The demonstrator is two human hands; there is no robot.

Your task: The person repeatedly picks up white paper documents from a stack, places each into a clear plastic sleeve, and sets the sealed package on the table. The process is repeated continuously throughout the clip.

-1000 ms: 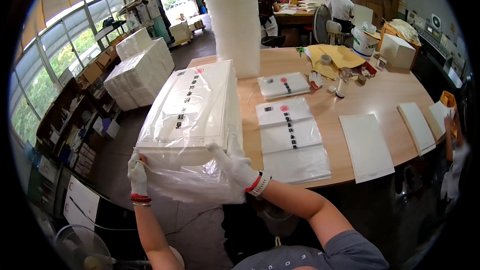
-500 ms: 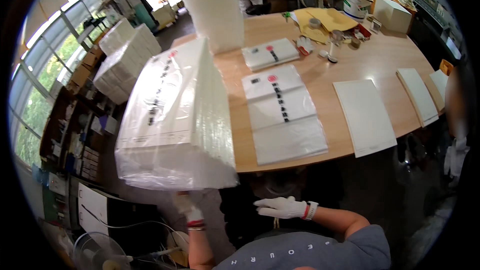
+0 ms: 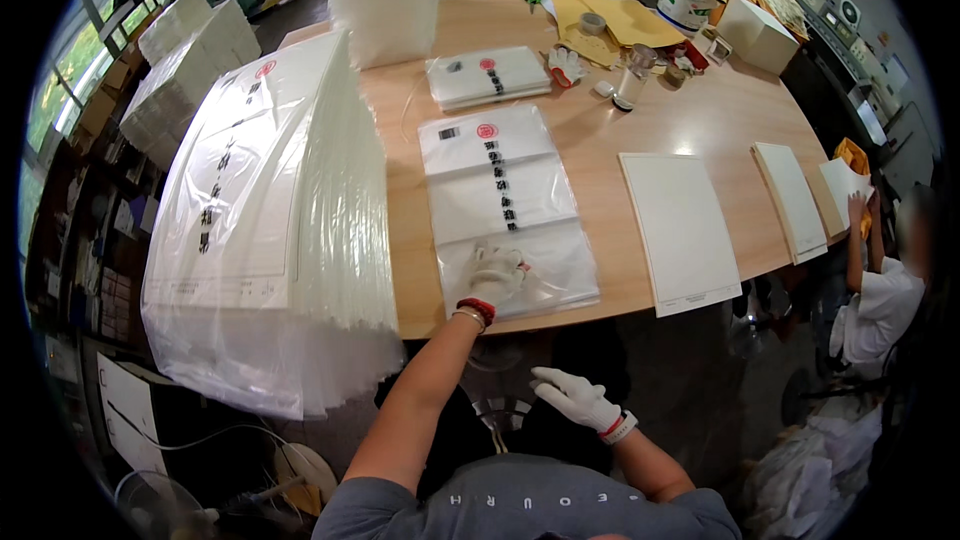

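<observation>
My left hand [image 3: 495,274], in a white knit glove, lies on the lower part of a clear plastic bag [image 3: 470,213] flat on the table. Its fingers look spread over the film, and the bag carries dark lettering and a round red mark. Gloved alike, my right hand [image 3: 578,399] hovers over my lap with fingers stretched out and nothing in it. On the left rises a tall stack of filled, printed plastic bags [image 3: 255,185]. Beyond the flat bag sits a smaller pile of folded plastic bags [image 3: 490,77].
To the right lie a white panel [image 3: 680,230] and a narrower stack of boards [image 3: 790,200]. At the far right a co-worker [image 3: 880,290] handles a pale sheet. Farther back are a jar [image 3: 632,80], a spare glove [image 3: 567,67], yellow envelopes [image 3: 640,18] and a bucket [image 3: 685,2].
My left hand has come up from beside the tall stack onto the flat bag. The view has shifted right, bringing more of the co-worker in. My right hand stays over my lap.
</observation>
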